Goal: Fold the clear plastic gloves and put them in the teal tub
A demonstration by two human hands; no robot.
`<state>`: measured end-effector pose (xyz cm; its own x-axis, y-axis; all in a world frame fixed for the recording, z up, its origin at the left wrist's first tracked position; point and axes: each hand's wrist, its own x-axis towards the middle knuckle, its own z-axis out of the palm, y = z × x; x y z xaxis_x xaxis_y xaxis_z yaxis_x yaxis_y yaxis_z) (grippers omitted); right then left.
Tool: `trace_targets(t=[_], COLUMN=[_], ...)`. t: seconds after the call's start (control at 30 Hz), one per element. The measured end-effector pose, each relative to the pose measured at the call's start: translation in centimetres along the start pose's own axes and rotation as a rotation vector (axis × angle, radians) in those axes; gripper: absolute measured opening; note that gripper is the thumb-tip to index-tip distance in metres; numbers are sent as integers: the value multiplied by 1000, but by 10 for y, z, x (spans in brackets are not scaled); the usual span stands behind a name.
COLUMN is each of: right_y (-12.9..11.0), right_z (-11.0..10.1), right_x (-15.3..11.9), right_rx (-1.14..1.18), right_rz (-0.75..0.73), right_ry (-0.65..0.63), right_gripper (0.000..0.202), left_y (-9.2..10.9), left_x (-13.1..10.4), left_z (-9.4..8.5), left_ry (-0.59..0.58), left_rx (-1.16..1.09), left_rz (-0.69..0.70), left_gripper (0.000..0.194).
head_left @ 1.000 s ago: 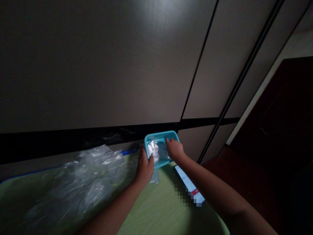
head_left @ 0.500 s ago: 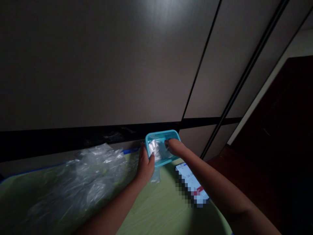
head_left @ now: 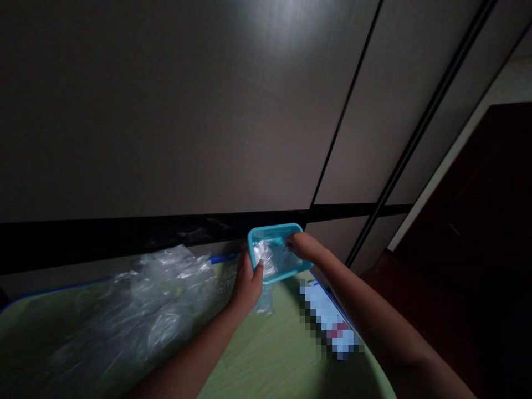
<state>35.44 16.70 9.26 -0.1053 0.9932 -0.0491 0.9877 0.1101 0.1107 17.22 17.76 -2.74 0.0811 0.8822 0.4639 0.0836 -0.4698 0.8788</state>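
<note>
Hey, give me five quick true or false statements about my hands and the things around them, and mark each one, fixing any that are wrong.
1. The left hand grips a light-blue rectangular plastic tub at its side. True.
2. The tub is turned upside down. False: its open top and inside are visible.
3. The right hand reaches into the tub. True.
4. A heap of crumpled clear plastic lies on the green tabletop. True.
5. Nothing with a lit screen is in view. False: a flat rectangular phone with a lit screen lies on the tabletop.
</note>
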Motion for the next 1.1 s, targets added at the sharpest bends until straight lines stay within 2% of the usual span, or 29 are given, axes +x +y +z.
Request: trace_targets(t=[0.17,0.37,0.63,0.8,0.93,1.1], right_y=[3,-7,-20,-23,-31,-31], right_z=[-4,3,15,19,23,26], right_x=[-8,-9,14,33,38,30], right_rx=[-7,4,29,29,-6,-36], right_rz=[54,96,84,105,133,135], right_ry=[-70,-208,-271,-358,-354,-296], right_gripper=[29,30,31,32,31,33], left_y=[-1,-2,0,-2,-4,-5], left_x=[-1,-2,-5,-6,-8,-11], left_z=[0,0,0,0,2,6], left_ry=[7,5,-7,-10,9,17], left_rx=[-10,-24,-21,-12,-6,-16], left_rz=[11,16,8,10,16,10], left_gripper=[56,55,51,53,54,57])
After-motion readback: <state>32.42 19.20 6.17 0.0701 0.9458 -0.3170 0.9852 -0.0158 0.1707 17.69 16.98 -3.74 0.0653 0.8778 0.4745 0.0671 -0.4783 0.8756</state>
